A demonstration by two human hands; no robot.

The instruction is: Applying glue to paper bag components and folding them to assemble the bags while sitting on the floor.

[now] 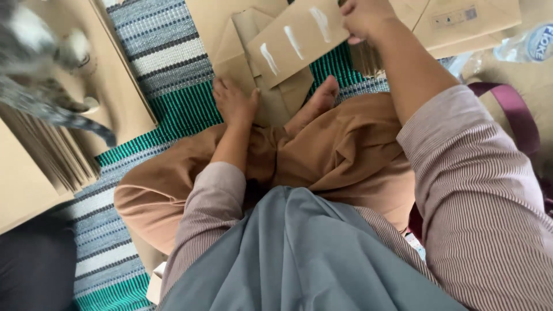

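- Brown paper is what I am handling: my right hand (362, 18) is pinching the upper corner of a flat paper piece (296, 41), fingers closed on its edge, lifting it tilted above the pile so the wet side is facing up and touching nothing.
- Three white glue strokes (294, 41) are running across that piece, side by side, well apart from each other; I am counting three and no more.
- My left hand (233, 102) is resting flat, fingers spread and gripping nothing, on the folded paper bag (276, 95) lying on the mat in front of my crossed legs. I judge it is pressing the bag down so it is not sliding while the other hand is working.
- One bare foot (315, 102) is poking out just beside the bag, touching its edge, since I am sitting cross-legged on the floor.
- The striped mat (167, 63), green, grey and white, is carrying everything; there is one mat in view.
- At my left a stack of flat paper bags (49, 150) is standing on edge, too many and too tightly packed to count.
- More brown paper sheets (466, 23) are lying beyond my right hand, at least two overlapping.
- A clear plastic bottle (527, 43) is lying at the far right edge, one only.
- A dark red strap (512, 109) is curving by my right sleeve; what it belongs to is hidden.
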